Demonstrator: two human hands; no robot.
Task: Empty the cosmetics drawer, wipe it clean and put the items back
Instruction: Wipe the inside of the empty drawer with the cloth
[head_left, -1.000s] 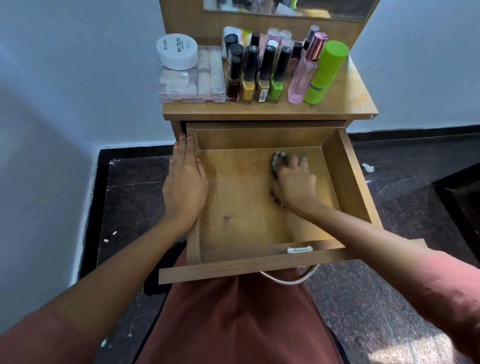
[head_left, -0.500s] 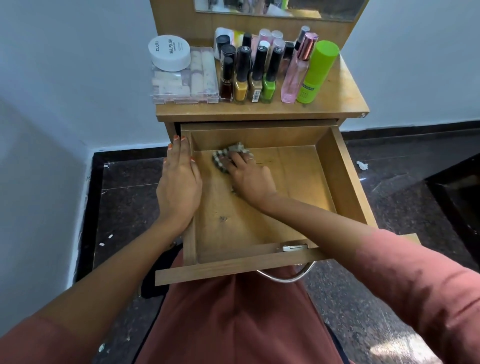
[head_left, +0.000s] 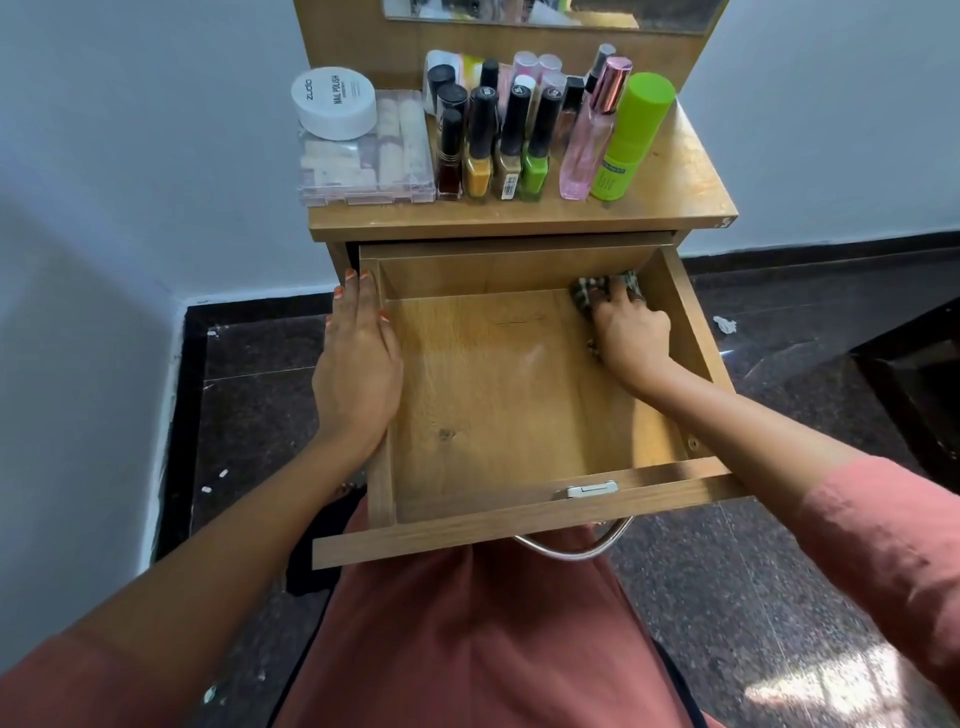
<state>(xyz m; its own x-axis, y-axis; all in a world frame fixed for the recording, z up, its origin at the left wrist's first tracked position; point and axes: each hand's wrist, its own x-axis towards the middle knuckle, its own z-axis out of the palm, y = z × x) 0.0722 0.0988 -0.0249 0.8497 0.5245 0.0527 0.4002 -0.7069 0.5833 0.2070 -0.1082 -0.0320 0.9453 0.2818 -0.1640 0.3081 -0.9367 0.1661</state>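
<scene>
The checked cloth (head_left: 589, 291) is gripped under the curled fingers of the right hand (head_left: 631, 332) and pressed into the back right corner of the drawer (head_left: 498, 395). Half a second earlier it was held at the back left, near the left hand (head_left: 358, 374), which is kept flat and spread on the left drawer wall as before. The drawer is pulled out over the lap, its wooden floor bare but for the cloth and marked by a dark knot, while the nail polish bottles (head_left: 511, 150), white jar (head_left: 334, 101), pink spray bottle (head_left: 589, 145) and green tube (head_left: 631, 135) are stood on the worktop (head_left: 675, 192) above.
</scene>
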